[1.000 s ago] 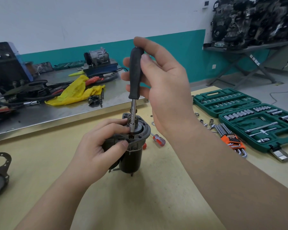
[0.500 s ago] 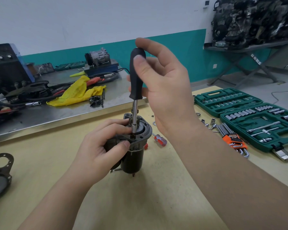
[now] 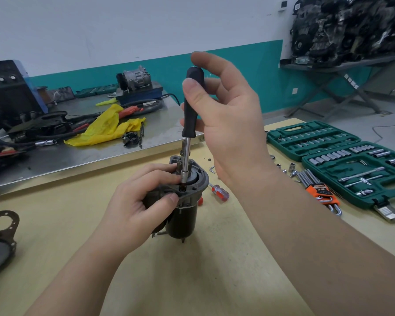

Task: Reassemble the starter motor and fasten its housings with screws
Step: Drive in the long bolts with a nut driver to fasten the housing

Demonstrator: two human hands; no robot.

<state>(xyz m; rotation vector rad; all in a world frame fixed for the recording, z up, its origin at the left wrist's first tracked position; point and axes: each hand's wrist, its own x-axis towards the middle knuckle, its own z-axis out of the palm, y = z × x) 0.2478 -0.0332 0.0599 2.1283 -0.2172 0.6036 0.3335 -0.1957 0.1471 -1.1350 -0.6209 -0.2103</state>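
Starter motor (image 3: 183,215): dark cylindrical body, standing upright on the tan bench, grey cast end housing (image 3: 197,180) seated on top. Gripped at the upper body. Nut driver (image 3: 188,124): black handle, bright steel shaft, socket tip, held near vertical with the tip set down on a fastener at the housing flange. Fastener head itself too small to make out.

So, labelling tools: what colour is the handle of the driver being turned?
Black, on the driver handle; clearest in the head view.
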